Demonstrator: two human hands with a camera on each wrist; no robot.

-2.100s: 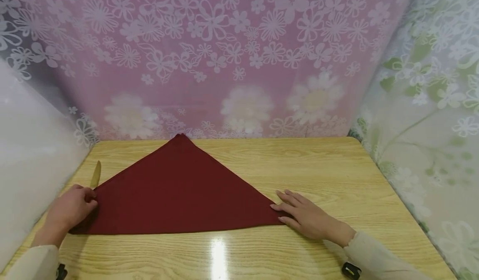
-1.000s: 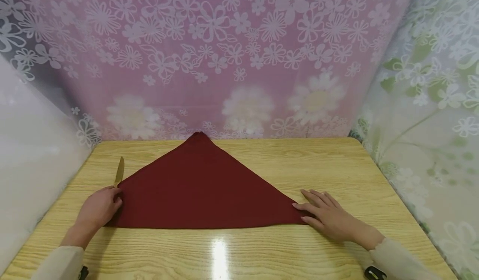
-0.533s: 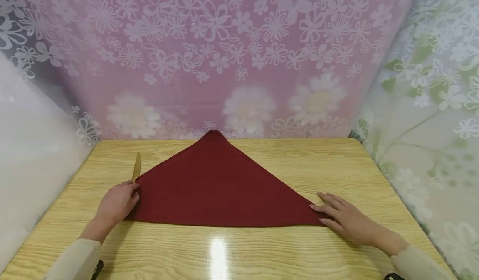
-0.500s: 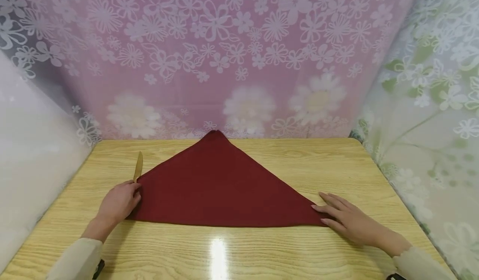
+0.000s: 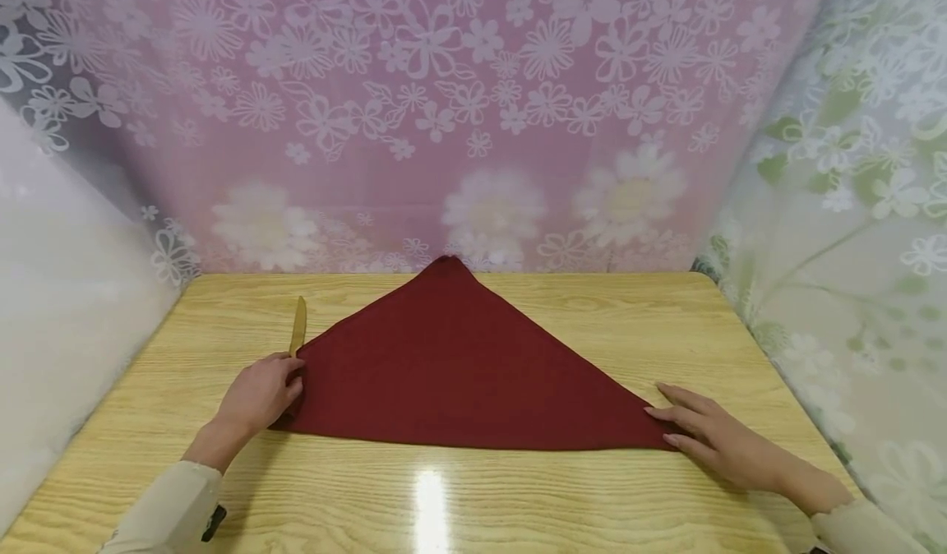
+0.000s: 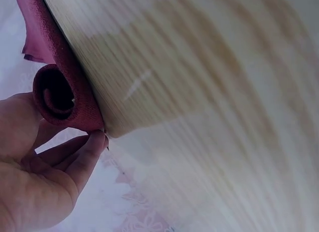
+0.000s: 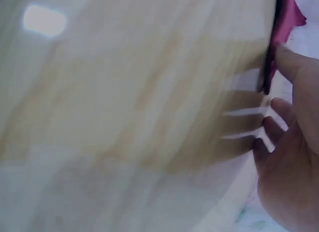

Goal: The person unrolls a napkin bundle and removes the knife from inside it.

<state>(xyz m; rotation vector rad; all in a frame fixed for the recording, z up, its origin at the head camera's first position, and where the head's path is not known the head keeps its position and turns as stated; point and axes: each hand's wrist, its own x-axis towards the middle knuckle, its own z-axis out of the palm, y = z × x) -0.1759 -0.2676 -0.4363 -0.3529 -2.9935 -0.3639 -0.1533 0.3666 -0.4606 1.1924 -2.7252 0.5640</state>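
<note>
A dark red cloth napkin (image 5: 473, 365) lies in a broad triangle on the wooden table, its peak pointing to the far edge. At its left end my left hand (image 5: 255, 394) grips the cloth, curled into an open-ended roll (image 6: 87, 105) in the left wrist view. A gold table knife (image 5: 298, 324) pokes out past the far side of that hand; only its blade shows, the rest being hidden by hand and cloth. On the right corner of the napkin rests my right hand (image 5: 721, 435), fingers extended, some on the cloth and others beyond its edge.
Light wood tabletop (image 5: 355, 505) surrounds the napkin, with a bright reflection near the front. A pink floral curtain (image 5: 370, 168) hangs behind the far edge. A pale leafy curtain (image 5: 851, 291) borders the right side, and a whitish sheet (image 5: 66, 291) the left.
Napkin, knife and both hands have slid steadily to the right across the table. The left end has also moved a little away from the front edge. Both hands keep their hold or contact.
</note>
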